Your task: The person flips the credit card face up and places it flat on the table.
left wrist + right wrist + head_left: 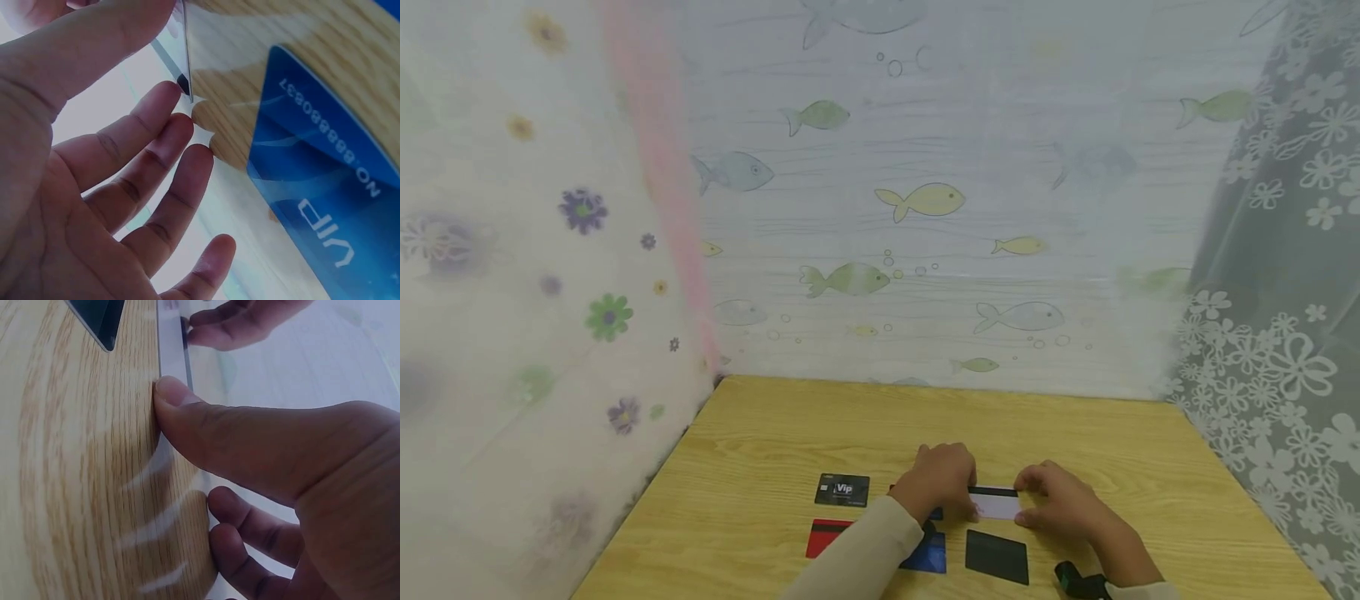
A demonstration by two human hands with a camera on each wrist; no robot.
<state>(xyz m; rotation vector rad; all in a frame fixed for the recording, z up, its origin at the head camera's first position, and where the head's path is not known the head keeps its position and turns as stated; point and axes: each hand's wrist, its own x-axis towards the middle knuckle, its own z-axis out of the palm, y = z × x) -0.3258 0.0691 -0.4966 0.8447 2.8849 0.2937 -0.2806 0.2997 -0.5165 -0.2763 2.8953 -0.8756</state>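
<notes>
Flat on the table lies a white card (995, 503) with a black stripe along its far edge. My left hand (938, 479) holds its left end between thumb and index finger. At the right end, my right hand (1060, 500) pinches the corners, thumb at the near one and index finger at the far one. In the left wrist view, a blue VIP card (325, 181) lies beside the left hand's spread fingers. The right wrist view shows the right thumb (175, 394) against the card's end. A dark card (996, 557) lies just nearer than the white one.
Left of the hands are a black VIP card (842, 490) and a red card (827, 537) with a dark stripe, partly behind the left sleeve. A blue card (931, 557) shows beside that sleeve. Another blue card (936, 513) is mostly hidden under the left hand. Patterned curtains (925, 250) surround the wooden table (760, 433).
</notes>
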